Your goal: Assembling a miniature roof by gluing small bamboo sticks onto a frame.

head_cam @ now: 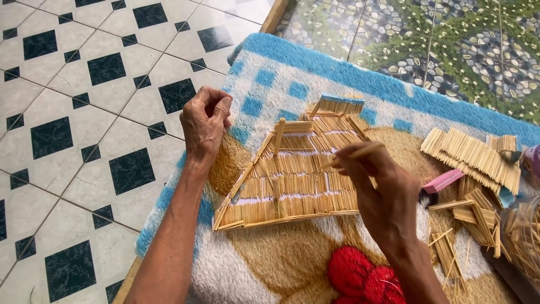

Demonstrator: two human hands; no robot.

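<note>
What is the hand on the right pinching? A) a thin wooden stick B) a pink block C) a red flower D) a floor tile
A: the right hand pinches a thin wooden stick above the stick roof panel, while the pink block lies untouched on the rug.

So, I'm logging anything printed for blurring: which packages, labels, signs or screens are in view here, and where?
No signs, screens or readable labels show.
Clear plastic bag: right edge, on the rug, holding thin sticks; the only package-like thing.
Pink flat block: right of the right hand, plain, no label visible.
Stick panel: between that hand and the left hand, bare wood.
</note>
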